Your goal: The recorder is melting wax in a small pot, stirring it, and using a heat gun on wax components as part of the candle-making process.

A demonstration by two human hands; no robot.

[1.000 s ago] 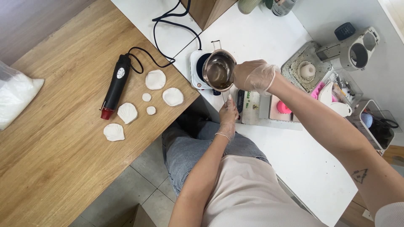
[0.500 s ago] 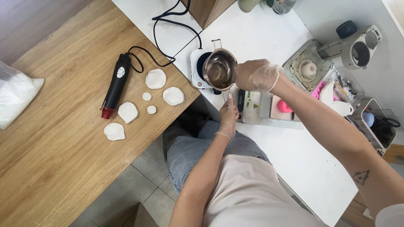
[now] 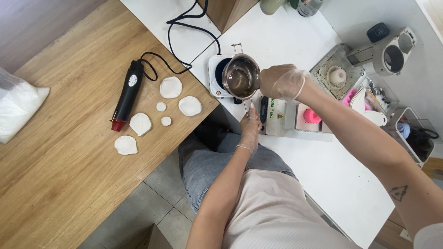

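Head view, left to right: white shell casts and a heat gun lie on the wooden table at 9 o'clock. The left hand, at 6 o'clock of the pot, pinches a thin rod. The gloved right hand, closed on the handle, has brought the pot slightly lower and nearer the rod over the hotplate since a second ago, so stirring looks underway.

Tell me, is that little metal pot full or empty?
Partly full: brownish liquid shows inside the metal pot, below the rim. The gloved right hand holds it above the small white hotplate.
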